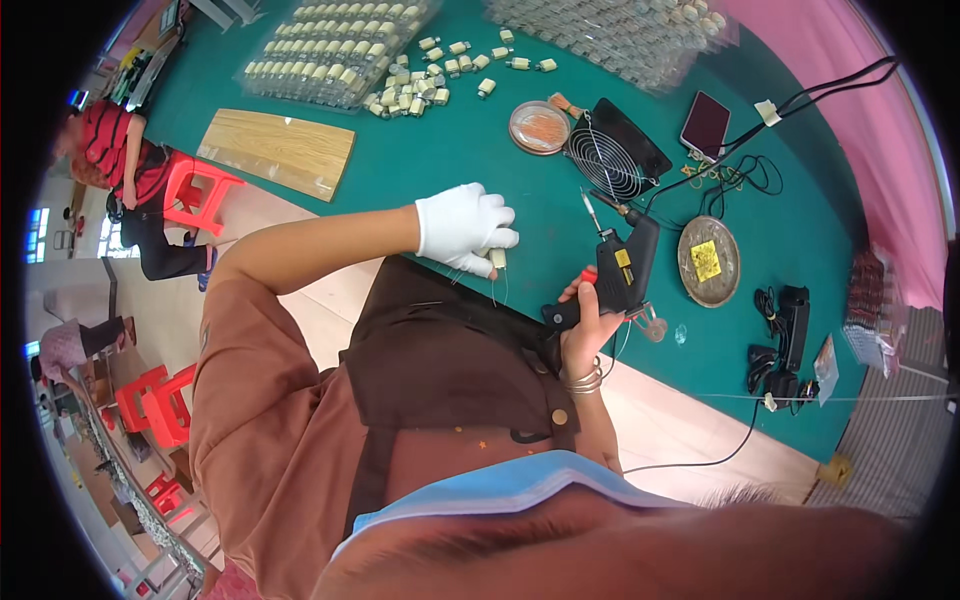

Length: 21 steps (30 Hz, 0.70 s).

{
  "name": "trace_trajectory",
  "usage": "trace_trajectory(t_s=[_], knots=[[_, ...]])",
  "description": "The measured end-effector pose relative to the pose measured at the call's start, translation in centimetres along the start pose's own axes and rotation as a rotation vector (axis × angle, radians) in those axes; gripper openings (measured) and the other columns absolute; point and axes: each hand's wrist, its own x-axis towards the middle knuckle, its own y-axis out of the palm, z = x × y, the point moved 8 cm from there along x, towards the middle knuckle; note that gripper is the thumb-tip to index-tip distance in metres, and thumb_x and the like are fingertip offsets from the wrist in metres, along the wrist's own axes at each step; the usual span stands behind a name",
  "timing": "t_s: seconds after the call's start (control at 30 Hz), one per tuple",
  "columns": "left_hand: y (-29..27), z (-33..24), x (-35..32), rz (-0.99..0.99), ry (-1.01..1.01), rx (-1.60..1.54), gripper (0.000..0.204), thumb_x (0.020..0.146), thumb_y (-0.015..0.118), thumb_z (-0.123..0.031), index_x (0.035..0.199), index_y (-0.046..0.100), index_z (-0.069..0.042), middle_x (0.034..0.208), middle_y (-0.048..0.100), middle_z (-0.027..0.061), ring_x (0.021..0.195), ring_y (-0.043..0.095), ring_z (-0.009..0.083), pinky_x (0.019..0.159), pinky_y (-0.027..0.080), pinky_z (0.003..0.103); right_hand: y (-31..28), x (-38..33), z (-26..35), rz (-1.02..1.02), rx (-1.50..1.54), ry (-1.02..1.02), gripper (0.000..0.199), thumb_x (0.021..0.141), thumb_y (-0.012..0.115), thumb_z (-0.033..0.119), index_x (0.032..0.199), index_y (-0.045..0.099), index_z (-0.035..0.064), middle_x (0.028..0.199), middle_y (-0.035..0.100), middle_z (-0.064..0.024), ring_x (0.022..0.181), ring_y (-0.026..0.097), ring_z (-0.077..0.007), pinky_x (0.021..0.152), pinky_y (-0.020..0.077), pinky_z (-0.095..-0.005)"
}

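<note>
Green tabletop [420, 150]: from the head view we look down on it, with cream blocks [410, 95] heaped loose toward the far side and a wooden board [275, 150] at the left.
Small cream component [499, 259]: near the table's close edge, between the fingertips and thumb of our gloved left hand [466, 225]; thin wires [506, 290] trail from it toward us.
Left fingers: curled, the gap narrow, pinching the component.
Left arm: elbow bent outward, forearm reaching rightward, back of the hand upward.
Black soldering gun [624, 272]: in our bare right hand [590, 325], its metal tip pointing away from us, apart from the component.
Right fingers: wrapped around the grip, thumb at a red part [588, 276].
Right arm: rising from below, bracelets [583, 381] at the wrist.
Round dish [712, 294]: right of the gun, holding a yellow sponge [706, 260].
</note>
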Motion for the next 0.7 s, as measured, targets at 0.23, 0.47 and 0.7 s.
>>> trace_trajectory(t_s=[0.23,0.47,0.7], knots=[[0.8,0.0,-0.1,-0.043,0.122,-0.042,0.040,0.082,0.070,-0.045,0.107,0.063,-0.014,0.096,0.057,0.0066,0.088,0.060,0.0270,0.070,0.048,0.042,0.1,-0.2,0.4,-0.024,0.001,-0.069,0.028,0.090,0.063,-0.002,0.116,0.055,-0.0076,0.093,0.064,-0.0116,0.070,0.062,-0.0144,0.061,0.0548,-0.0294],[-0.3,0.2,-0.6,-0.084,0.053,-0.025,0.040,0.084,0.069,-0.047,0.106,0.063,-0.014,0.094,0.057,0.0062,0.085,0.060,0.0265,0.069,0.049,0.042,-0.2,0.0,0.3,-0.015,-0.025,-0.060,0.028,0.089,0.064,-0.001,0.115,0.056,-0.0079,0.094,0.064,-0.0118,0.070,0.063,-0.0148,0.060,0.0548,-0.0297],[1.2,0.3,-0.8,-0.060,0.105,0.115,0.039,0.088,0.063,-0.052,0.103,0.061,-0.016,0.088,0.055,0.0061,0.074,0.059,0.0240,0.052,0.049,0.039,0.1,-0.1,0.3,-0.004,-0.002,-0.064,0.029,0.089,0.065,-0.001,0.115,0.056,-0.0077,0.092,0.064,-0.0115,0.070,0.063,-0.0147,0.060,0.0547,-0.0294]])
